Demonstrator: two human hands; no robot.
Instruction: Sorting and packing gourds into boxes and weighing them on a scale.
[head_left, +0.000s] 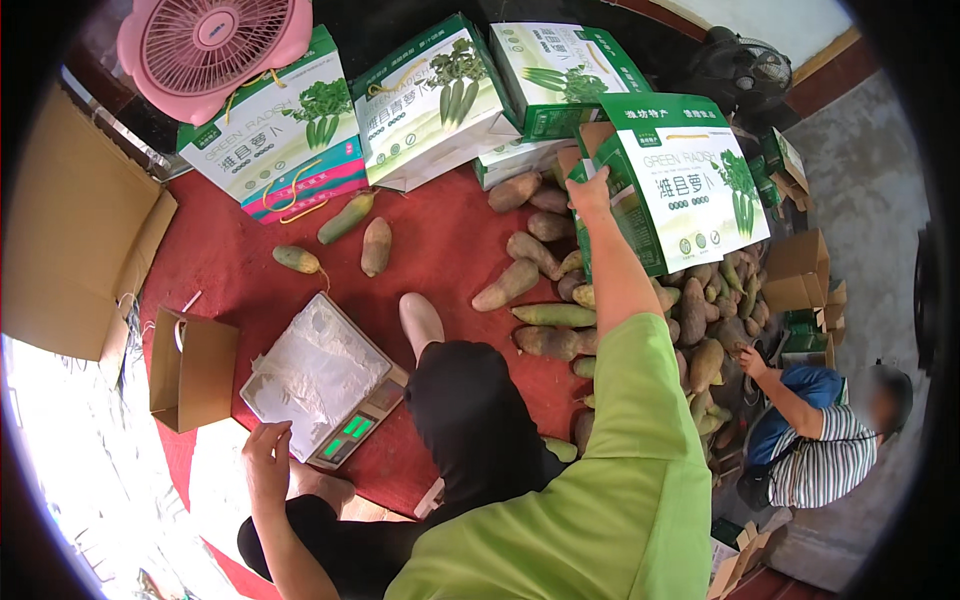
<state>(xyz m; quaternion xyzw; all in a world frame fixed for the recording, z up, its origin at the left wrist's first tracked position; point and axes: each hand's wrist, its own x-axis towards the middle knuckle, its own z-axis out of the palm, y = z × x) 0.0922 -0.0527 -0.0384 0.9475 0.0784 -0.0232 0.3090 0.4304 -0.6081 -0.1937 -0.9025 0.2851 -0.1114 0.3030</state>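
Note:
My right arm reaches forward, and my right hand [590, 192] is closed on the edge of a green and white radish carton [690, 185]. The carton is tilted above a heap of radishes [705, 305], hiding part of it. My left hand [267, 455] hovers by the near left corner of a digital scale [320, 365]. Its fingers are curled together, and I see nothing in them. The scale has a dusty metal plate and a lit green display. Beyond it, a few loose radishes [348, 217] lie on the red carpet [430, 240].
More radish cartons [435, 105] stand along the back, with a pink fan [215, 45] at the left. A small open cardboard box [195, 370] sits left of the scale. A person in a striped shirt [825, 460] is at the heap's right side.

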